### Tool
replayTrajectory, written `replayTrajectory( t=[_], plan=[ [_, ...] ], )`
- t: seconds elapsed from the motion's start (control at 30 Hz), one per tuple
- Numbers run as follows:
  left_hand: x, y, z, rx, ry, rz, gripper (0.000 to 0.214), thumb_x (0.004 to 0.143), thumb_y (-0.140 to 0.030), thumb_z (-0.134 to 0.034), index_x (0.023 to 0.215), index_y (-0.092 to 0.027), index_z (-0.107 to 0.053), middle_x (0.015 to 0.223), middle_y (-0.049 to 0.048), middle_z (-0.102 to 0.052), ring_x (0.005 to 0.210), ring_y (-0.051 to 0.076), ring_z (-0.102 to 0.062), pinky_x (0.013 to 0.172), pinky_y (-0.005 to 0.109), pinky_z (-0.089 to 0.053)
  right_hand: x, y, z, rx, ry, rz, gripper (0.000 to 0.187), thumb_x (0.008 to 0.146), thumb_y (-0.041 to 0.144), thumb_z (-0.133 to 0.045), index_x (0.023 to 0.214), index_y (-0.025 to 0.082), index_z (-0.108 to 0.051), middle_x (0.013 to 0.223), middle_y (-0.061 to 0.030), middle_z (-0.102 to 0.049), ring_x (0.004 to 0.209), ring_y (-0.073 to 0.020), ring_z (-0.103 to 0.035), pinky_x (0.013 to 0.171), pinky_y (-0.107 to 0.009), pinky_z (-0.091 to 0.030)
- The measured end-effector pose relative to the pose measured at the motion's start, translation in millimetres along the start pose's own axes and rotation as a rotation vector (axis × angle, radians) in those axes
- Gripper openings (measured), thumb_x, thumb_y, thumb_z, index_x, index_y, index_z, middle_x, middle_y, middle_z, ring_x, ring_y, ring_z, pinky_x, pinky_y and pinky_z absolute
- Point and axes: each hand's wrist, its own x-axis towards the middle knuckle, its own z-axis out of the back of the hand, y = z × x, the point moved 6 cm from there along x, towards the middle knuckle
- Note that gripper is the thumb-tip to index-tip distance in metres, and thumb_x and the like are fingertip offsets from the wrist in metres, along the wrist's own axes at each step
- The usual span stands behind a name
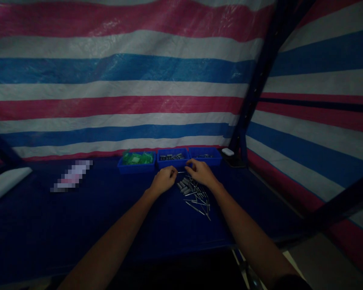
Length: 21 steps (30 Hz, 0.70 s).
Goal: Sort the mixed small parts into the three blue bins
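Note:
My left hand (163, 179) is closed in a pinch on a thin metal rod (181, 172), which sticks out to the right. My right hand (200, 172) faces it, fingers curled into a pinch close to the rod's far end; whatever is between those fingertips is too small to make out. Below the hands, short grey metal cylinders (185, 186) lie together in a small group. Loose thin metal rods (201, 199) are scattered beside and in front of them, partly under my right hand.
Three blue bins stand behind the hands: one with green plastic packets (137, 158), one with small metal parts (172, 157), one with thin rods (204, 156). A white case (228, 152) lies right of them on a dark flat object. A white object (9, 183) is far left on the blue table (109, 209).

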Motion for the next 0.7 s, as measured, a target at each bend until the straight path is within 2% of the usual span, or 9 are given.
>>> replayTrajectory(
  t=[0.07,0.17,0.3,0.4,0.5,0.6,0.7],
  plan=[
    [-0.5,2.6,4.0,-0.083,-0.036,0.006,0.023,0.084,-0.027,-0.038,0.081,-0.018,-0.059,0.078,0.0033,-0.065,0.071,0.015,-0.059,0.064,0.024,-0.042,-2.0,10.7,-5.5,0.006,0.054,0.067,0.019,0.080,0.032,-0.052,0.094,0.021,-0.060,0.062,0.0028,-0.058,0.057,-0.0107,-0.052,0.053,-0.020,-0.031],
    [-1.8,4.9,8.9,-0.196,-0.073,0.019,0.031,0.086,-0.030,-0.033,0.076,-0.016,-0.058,0.071,0.0028,-0.063,0.067,0.014,-0.058,0.062,0.023,-0.041,-4.8,20.7,-6.8,-0.018,0.062,0.124,0.014,0.083,0.029,-0.049,0.088,0.021,-0.059,0.067,0.0018,-0.061,0.059,-0.0105,-0.053,0.054,-0.020,-0.030],
    [-3.1,5.9,9.5,-0.309,-0.091,0.058,0.039,0.087,-0.037,-0.030,0.074,-0.015,-0.059,0.066,0.0014,-0.061,0.063,0.014,-0.057,0.061,0.023,-0.041,-7.3,26.2,-5.0,-0.082,0.047,0.134,0.017,0.088,0.029,-0.042,0.091,0.020,-0.056,0.075,-0.0012,-0.064,0.067,-0.0123,-0.058,0.058,-0.020,-0.030],
    [-1.4,2.4,6.2,-0.346,-0.053,0.016,0.043,0.089,-0.040,-0.026,0.082,-0.015,-0.061,0.067,0.0011,-0.060,0.064,0.013,-0.056,0.062,0.023,-0.042,-4.5,24.1,0.1,-0.152,0.032,0.108,0.023,0.090,0.030,-0.036,0.091,0.020,-0.056,0.077,-0.0036,-0.065,0.072,-0.0142,-0.060,0.061,-0.021,-0.031],
    [5.4,-2.7,0.8,-0.254,0.026,-0.063,0.033,0.088,-0.029,-0.031,0.099,-0.017,-0.059,0.076,0.0014,-0.062,0.071,0.013,-0.058,0.068,0.023,-0.043,4.3,8.1,18.8,-0.227,-0.091,-0.020,0.030,0.092,0.034,-0.031,0.090,0.018,-0.056,0.079,-0.0067,-0.066,0.074,-0.0165,-0.061,0.062,-0.022,-0.033],
    [15.7,-11.1,-8.3,-0.060,0.138,-0.196,0.031,0.081,-0.022,-0.046,0.111,-0.024,-0.055,0.091,0.0020,-0.061,0.083,0.014,-0.058,0.076,0.025,-0.043,7.5,-22.8,45.9,-0.277,-0.301,-0.283,0.038,0.091,0.042,-0.028,0.098,0.016,-0.055,0.082,-0.0111,-0.066,0.077,-0.0208,-0.062,0.063,-0.025,-0.035],
    [24.4,-17.0,-17.3,0.062,0.207,-0.275,0.025,0.078,-0.027,-0.054,0.102,-0.028,-0.059,0.097,0.0020,-0.057,0.090,0.017,-0.056,0.079,0.027,-0.043,2.1,-48.9,55.1,-0.251,-0.363,-0.453,0.051,0.087,0.054,-0.029,0.112,0.014,-0.049,0.086,-0.0142,-0.065,0.079,-0.0243,-0.062,0.064,-0.028,-0.037]
  ],
)
